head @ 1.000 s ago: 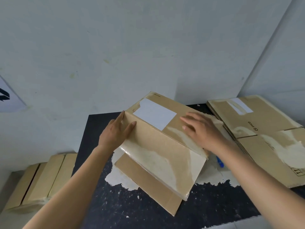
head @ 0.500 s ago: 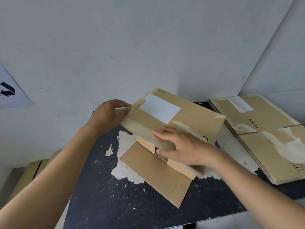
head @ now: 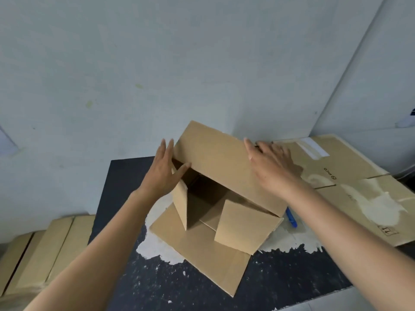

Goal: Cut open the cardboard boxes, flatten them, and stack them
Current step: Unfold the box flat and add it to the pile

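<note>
The brown cardboard box lies on its side in the middle of the black table with worn white patches, its open end facing the person. One flap lies flat on the tabletop, and two side flaps swing outward. The left hand is against the box's upper left corner, fingers straight along the outside and thumb reaching across the opening's edge, not curled round anything. The right hand rests flat on the right end of the top panel, fingers spread. A slim blue tool lies just beside the box's right side. To the right sits a pile of flattened brown cardboard. Lower left, beyond the table's edge, are more brown cartons.
</note>
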